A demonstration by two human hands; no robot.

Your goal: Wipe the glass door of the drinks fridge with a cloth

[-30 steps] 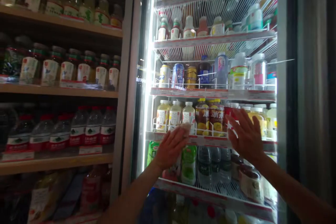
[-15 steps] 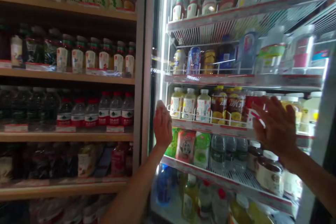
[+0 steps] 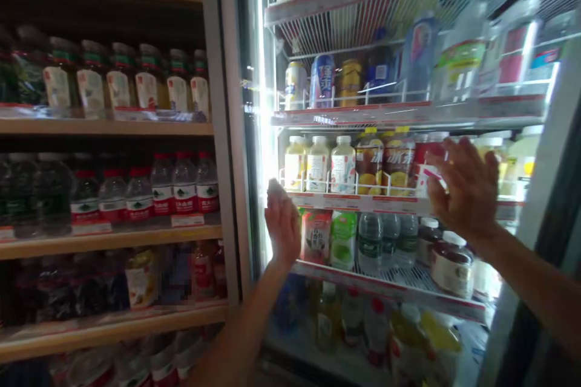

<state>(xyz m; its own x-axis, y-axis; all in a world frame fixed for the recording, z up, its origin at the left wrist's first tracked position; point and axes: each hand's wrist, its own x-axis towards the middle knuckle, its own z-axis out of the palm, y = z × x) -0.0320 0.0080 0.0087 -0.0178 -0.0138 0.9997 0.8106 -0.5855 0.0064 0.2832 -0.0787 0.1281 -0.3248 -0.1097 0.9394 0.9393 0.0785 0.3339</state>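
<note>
My left hand [image 3: 284, 227] is raised at the left side of the lit drinks cooler, fingers pressed together. A small greyish piece [image 3: 275, 188] shows at its fingertips; its kind is too blurred to tell. Close behind it are a red drink pack [image 3: 316, 237] and a green drink pack [image 3: 344, 239]. My right hand [image 3: 469, 187] is up at the right with fingers spread, holding nothing visible. Behind it stand bottles with red labels and the dark-tea bottles [image 3: 399, 160]. Whether either hand touches a glass pane cannot be told.
Wooden shelves [image 3: 109, 236] with rows of bottles [image 3: 184, 184] fill the left. A metal upright [image 3: 222, 133] divides them from the cooler. Cans [image 3: 322, 80] stand on a higher cooler shelf, jars [image 3: 452, 263] lower right. A dark frame edge [image 3: 535, 260] bounds the right.
The view has shifted, so shelves and cooler sit further left and higher. My right hand appears slightly left and higher; my left hand is slightly lower. Both stay raised.
</note>
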